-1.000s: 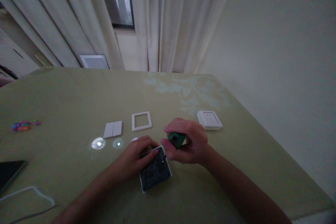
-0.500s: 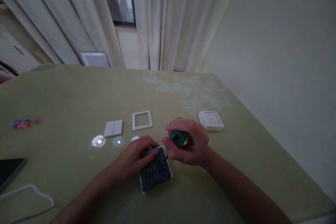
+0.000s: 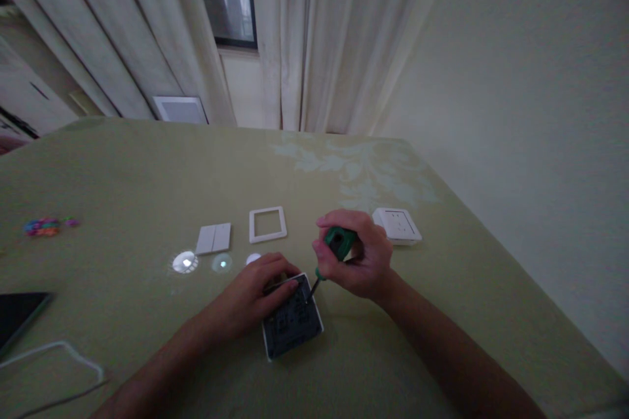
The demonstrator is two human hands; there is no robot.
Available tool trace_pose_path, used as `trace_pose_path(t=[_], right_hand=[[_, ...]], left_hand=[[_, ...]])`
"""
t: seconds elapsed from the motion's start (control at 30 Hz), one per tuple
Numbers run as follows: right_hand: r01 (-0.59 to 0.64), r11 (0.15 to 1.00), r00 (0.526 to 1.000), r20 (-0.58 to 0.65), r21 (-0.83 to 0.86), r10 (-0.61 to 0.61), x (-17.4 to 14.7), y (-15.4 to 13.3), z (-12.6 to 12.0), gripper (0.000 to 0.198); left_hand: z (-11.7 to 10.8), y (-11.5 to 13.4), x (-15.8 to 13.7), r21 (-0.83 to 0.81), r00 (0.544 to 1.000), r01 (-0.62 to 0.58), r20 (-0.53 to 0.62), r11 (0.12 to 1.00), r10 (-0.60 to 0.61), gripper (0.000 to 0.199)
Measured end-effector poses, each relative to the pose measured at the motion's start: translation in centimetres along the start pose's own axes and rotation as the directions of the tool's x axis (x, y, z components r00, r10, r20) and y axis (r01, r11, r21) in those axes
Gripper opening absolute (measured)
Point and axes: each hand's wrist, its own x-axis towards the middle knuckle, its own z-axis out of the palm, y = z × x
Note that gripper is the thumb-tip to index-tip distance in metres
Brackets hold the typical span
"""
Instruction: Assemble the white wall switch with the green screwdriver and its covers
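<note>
My right hand (image 3: 361, 254) is closed around the green handle of a screwdriver (image 3: 340, 240). Its dark shaft slants down to the left, and the tip meets the dark back of a wall switch (image 3: 293, 326) near its right side. The switch lies face down and slightly turned, with a white rim round its edge. My left hand (image 3: 268, 285) grips the switch's upper left edge, thumb laid across the dark back and fingers along the far side. Beyond the hands lie a white square frame (image 3: 252, 228) and a white two-part rocker plate (image 3: 214, 238).
A white socket box (image 3: 397, 226) stands to the right, past my right hand. Small colourful pieces (image 3: 44, 227) lie far left. A dark flat device (image 3: 19, 315) and a white cable (image 3: 63, 344) are at the near left. A wall borders the table's right side.
The screwdriver has tilted, its handle rising slightly up and to the right, so more of the shaft shows. My left hand and the switch stay nearly in place.
</note>
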Motion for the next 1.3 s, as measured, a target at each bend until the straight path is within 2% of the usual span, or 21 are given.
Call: trace_pose_path(t=[0.1,0.2,0.27,0.33,0.4,0.53,0.63,0.7,0.83,0.97,1.0,1.13,1.23,1.3], right_hand=[[0.100,0.984,0.985,0.126,0.147,-0.119,0.7,-0.8,-0.5,0.034],[0.086,0.965,0.937,0.308,0.247,-0.162,1.7,-1.9,-1.4,0.039],[0.079,0.980,0.923,0.358,0.182,-0.141,2.1,-2.5,-2.0,0.036],[0.129,0.991,0.936,0.327,0.031,-0.132,2.4,-2.9,-2.5,0.027],[0.157,0.985,0.937,0.324,-0.066,-0.127,2.6,-3.2,-2.9,0.034],[0.050,0.999,0.872,0.486,0.013,-0.050,2.9,-3.8,-3.4,0.043],[0.152,0.972,0.912,0.405,-0.180,-0.067,2.8,-4.1,-3.4,0.035],[0.185,0.946,0.919,0.388,-0.267,-0.070,2.8,-4.3,-3.5,0.040],[0.067,0.988,0.843,0.538,-0.142,0.020,2.9,-4.8,-3.8,0.049],[0.276,0.895,0.894,0.434,-0.350,-0.106,2.9,-5.3,-3.7,0.030],[0.276,0.895,0.893,0.438,-0.349,-0.105,2.8,-5.4,-3.7,0.032],[0.117,0.977,0.832,0.555,-0.176,0.000,2.8,-5.7,-3.7,0.048],[0.253,0.917,0.877,0.472,-0.310,-0.083,2.8,-5.7,-3.8,0.030],[0.256,0.901,0.886,0.457,-0.350,-0.074,2.8,-5.7,-3.9,0.033]], left_hand=[[0.2,-0.1,0.0,-0.013,1.000,-0.018,-0.023,1.000,0.018,0.027],[0.3,-0.3,0.0,-0.038,0.999,-0.026,-0.044,0.999,0.024,0.028],[0.3,-0.4,0.0,-0.050,0.998,-0.029,-0.053,0.998,0.026,0.031],[0.3,-0.5,0.0,-0.047,0.998,-0.041,-0.058,0.998,0.038,0.034],[0.2,-0.5,0.0,-0.039,0.998,-0.046,-0.051,0.998,0.044,0.034],[0.1,-0.4,0.1,-0.039,0.999,-0.024,-0.046,0.999,0.022,0.030],[0.1,-0.4,0.2,-0.034,0.998,-0.038,-0.055,0.999,0.036,0.033],[0.0,-0.4,0.2,-0.027,0.997,-0.054,-0.050,0.998,0.052,0.034],[0.0,-0.3,0.3,-0.017,0.997,-0.046,-0.055,0.999,0.045,0.032],[0.1,-0.6,0.3,-0.025,0.997,-0.054,-0.055,0.998,0.053,0.032],[0.1,-0.7,0.3,-0.023,0.997,-0.055,-0.056,0.998,0.054,0.031],[0.2,-0.9,0.2,-0.033,0.997,-0.049,-0.061,0.998,0.047,0.032],[0.2,-0.7,0.2,-0.036,0.998,-0.041,-0.054,0.999,0.039,0.033],[0.1,-0.6,0.2,-0.032,0.998,-0.041,-0.050,0.999,0.040,0.031]])
